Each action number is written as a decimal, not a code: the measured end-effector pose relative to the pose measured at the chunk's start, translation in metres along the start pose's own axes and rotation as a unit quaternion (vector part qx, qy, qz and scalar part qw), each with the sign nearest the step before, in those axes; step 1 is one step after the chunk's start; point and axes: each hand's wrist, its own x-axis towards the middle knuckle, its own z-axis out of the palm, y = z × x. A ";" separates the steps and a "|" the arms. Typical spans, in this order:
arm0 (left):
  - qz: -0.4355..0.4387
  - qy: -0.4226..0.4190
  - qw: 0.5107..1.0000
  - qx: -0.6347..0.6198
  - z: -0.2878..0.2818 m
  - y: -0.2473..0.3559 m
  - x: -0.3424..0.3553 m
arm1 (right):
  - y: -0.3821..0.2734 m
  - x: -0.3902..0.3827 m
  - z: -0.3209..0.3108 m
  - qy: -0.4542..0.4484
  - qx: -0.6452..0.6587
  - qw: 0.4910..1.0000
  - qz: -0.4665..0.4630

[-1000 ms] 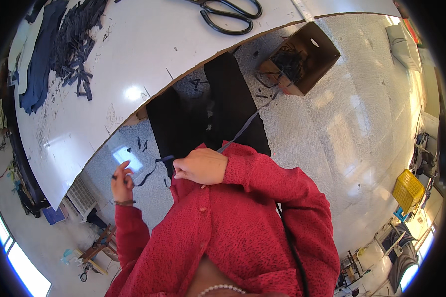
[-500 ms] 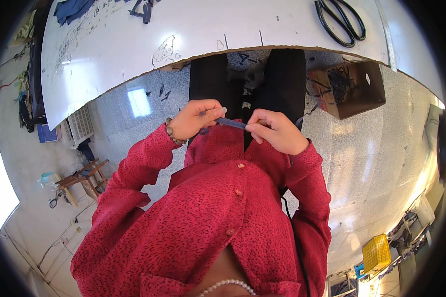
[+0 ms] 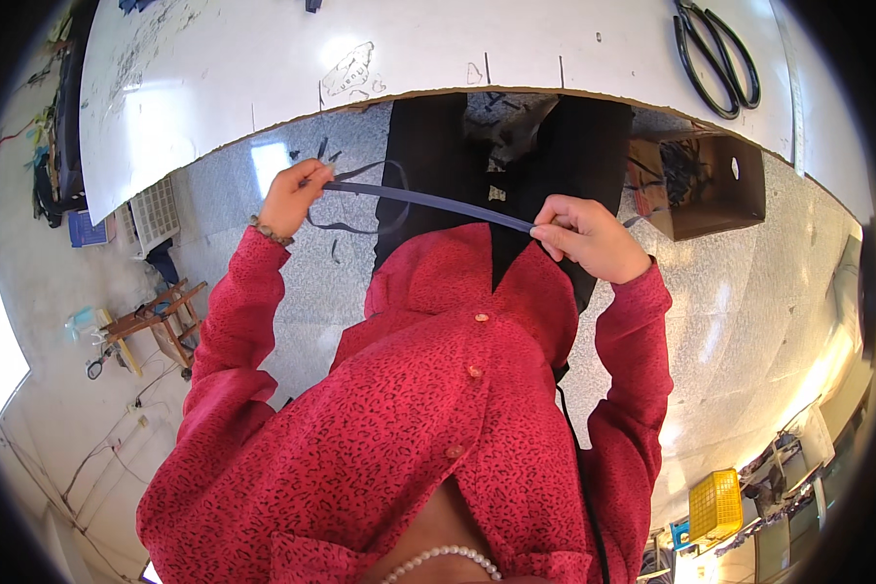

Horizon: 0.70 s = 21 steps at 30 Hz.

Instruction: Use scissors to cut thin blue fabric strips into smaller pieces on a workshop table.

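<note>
A narrow dark blue fabric strip (image 3: 436,202) is stretched between my two hands above my lap. My left hand (image 3: 294,200) is closed on its left end, fingers pinched. From that hand a loose thin length of the strip curls round in a loop over the floor and my leg. My right hand (image 3: 586,237) pinches the other end between thumb and fingers, lower and to the right. Both hands are in the air, apart from the white table (image 3: 409,58) in front.
Black-handled scissors (image 3: 718,60) lie at the table's far right. Under its edge stands an open cardboard box (image 3: 715,190) with dark scraps inside. A small wooden stool (image 3: 156,321) and a pale crate (image 3: 156,216) are on the left; a yellow basket (image 3: 715,506) is at lower right.
My hands have moved well apart, the left one out to the left and up, the right one to the right. The strip now spans a longer stretch, and a loose loop shows.
</note>
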 end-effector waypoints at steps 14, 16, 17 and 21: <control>-0.038 0.164 0.938 0.302 -0.061 -0.125 -0.003 | -0.017 0.003 -0.009 -0.037 -0.010 0.997 0.060; -0.033 0.177 0.944 0.277 -0.069 -0.144 -0.008 | -0.016 0.004 -0.010 -0.045 0.012 0.997 0.057; -0.027 0.190 0.948 0.253 -0.072 -0.149 -0.013 | -0.011 0.003 -0.012 -0.051 0.009 0.997 0.056; -0.154 0.088 0.983 -0.046 -0.064 -0.119 -0.010 | 0.011 -0.001 -0.031 0.007 0.001 1.000 0.027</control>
